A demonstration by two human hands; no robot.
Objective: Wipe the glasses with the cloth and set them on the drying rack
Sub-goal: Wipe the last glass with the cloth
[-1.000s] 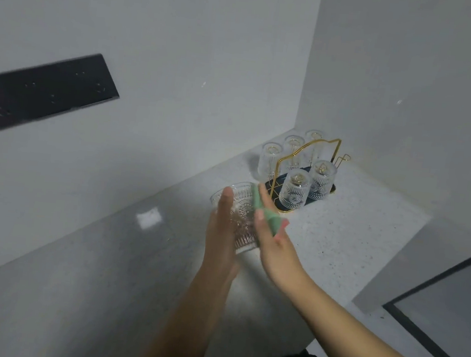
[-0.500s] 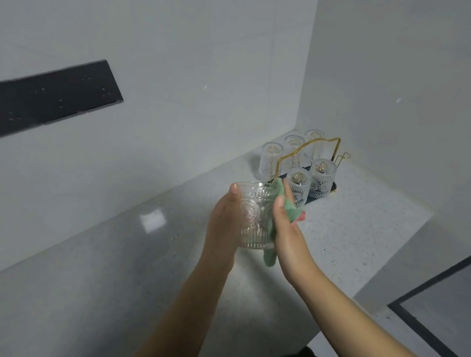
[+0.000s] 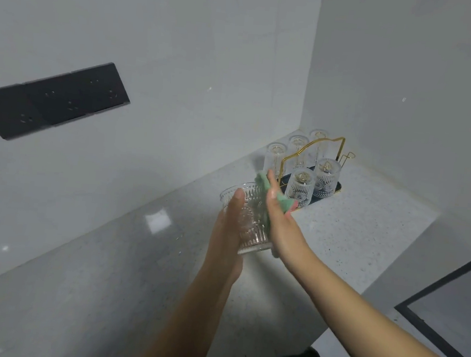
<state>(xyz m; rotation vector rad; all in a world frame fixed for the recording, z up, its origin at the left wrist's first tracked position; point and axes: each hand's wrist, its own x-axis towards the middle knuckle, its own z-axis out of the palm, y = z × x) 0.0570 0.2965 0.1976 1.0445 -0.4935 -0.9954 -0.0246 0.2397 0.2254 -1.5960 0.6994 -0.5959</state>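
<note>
Cloth [image 3: 264, 191] now higher beside glass [image 3: 249, 217]

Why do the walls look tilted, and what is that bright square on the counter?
Head view: the wide-angle lens and tilted head slant the walls; the bright square is glare, a light reflected off the glossy counter; the glass shows slight motion blur.

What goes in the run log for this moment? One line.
step: wiping | left hand: holds glass | right hand: presses cloth | rack: five glasses
</note>
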